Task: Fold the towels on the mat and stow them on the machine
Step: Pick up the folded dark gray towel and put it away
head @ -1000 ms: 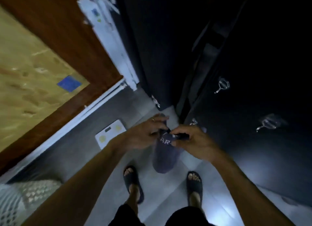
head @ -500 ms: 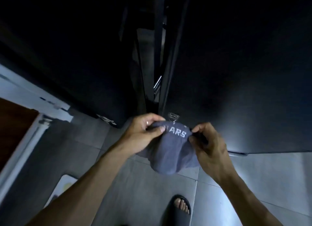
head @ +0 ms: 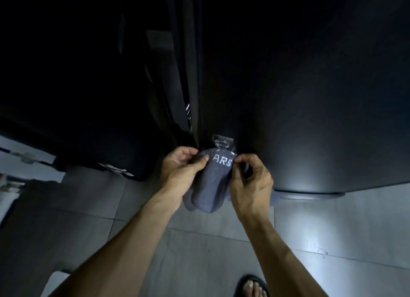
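A small grey-blue towel (head: 210, 185) with white letters "ARS" hangs between my hands, its top edge held up against a dark machine (head: 310, 97). My left hand (head: 182, 170) pinches the towel's top left edge with thumb and fingers. My right hand (head: 250, 181) pinches the top right edge. A clear adhesive hook (head: 222, 142) sticks to the machine's side just above the towel's top edge. The towel's lower part droops in a bundle between my wrists.
A second dark appliance (head: 88, 97) stands to the left, with a narrow gap (head: 184, 97) between the two. Grey floor tiles (head: 199, 252) lie below. My sandalled foot (head: 253, 285) shows at the bottom right. A white scale corner (head: 55, 281) is at the bottom left.
The view has swung right and closer to the dark machine. Both hands have lifted the towel up to just under the clear hook.
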The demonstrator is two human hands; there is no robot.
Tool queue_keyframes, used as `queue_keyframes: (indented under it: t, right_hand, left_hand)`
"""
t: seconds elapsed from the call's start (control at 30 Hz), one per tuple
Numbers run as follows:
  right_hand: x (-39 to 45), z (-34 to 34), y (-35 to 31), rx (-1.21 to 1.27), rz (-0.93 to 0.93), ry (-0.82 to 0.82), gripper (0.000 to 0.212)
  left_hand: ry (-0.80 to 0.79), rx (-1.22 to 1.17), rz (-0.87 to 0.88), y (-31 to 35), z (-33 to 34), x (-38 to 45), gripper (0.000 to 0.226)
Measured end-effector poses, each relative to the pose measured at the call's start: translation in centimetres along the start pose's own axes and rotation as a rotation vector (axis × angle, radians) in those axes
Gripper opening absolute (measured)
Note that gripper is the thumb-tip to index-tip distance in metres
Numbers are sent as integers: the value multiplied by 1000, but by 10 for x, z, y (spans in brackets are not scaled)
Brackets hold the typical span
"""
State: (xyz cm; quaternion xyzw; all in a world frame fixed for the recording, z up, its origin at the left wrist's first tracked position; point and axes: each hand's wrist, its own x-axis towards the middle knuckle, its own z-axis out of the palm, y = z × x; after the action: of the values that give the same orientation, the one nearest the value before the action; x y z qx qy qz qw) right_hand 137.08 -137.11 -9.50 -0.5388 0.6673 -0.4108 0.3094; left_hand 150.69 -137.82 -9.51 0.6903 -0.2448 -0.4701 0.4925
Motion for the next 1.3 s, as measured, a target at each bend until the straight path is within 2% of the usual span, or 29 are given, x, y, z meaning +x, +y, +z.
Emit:
queue_keyframes:
  t: [0.07,0.13,0.2,0.27,0.33,0.43,0.53,0.6,0.73,0.83,0.87,0.97,1.03,1.13,1.2,1.3]
  right_hand:
    - [-7,6,3,-43,-44,21,16]
    - [-16,9,6,-189,-63,77,23]
    - [-23,10,12,-283,-63,84,30]
    - [-27,10,13,-194,-51,-27,41]
    - [-30,11,10,-63,-17,-118,44]
    - [-27,7,5,93,67,-208,37]
    - [-11,-5,2,155,165,-320,26]
    - [-1,-13,1,227,205,-388,18]
    - [-8,-9,4,310,229,-427,19]
    - [-24,5,9,311,279,-435,51]
    - [-27,9,10,337,298,-432,54]
    - [-28,15,9,452,342,-429,39]
    - [-28,13,6,470,345,-460,42]
    - [-25,6,5,358,333,-465,37]
    - [-21,0,1,259,321,-480,32]
    - [-17,-15,-11,55,243,-480,35]
  left_hand:
    - [99,100,110,-5,1,-4,25]
    - [168,160,205,-6,3,-10,29]
    - [137,162,256,-5,3,-15,23]
    - [85,186,284,-6,1,-19,12]
    - [13,236,273,-9,0,-24,15]
    - [-136,246,109,-11,2,-27,23]
    - [-240,35,-207,0,-1,-22,28]
    - [-260,-62,-284,-3,-4,-22,30]
    - [-246,-78,-196,-10,1,-32,30]
    - [-243,-44,-130,-9,2,-32,24]
    - [-247,-46,-130,-9,2,-32,24]
    - [-277,-30,-137,-12,-2,-30,27]
    - [-315,47,-137,-7,-6,-29,30]
    - [-327,234,-96,0,-13,-23,40]
    - [-317,331,-59,6,-16,-24,39]
    - [-289,466,69,16,-21,-30,30]
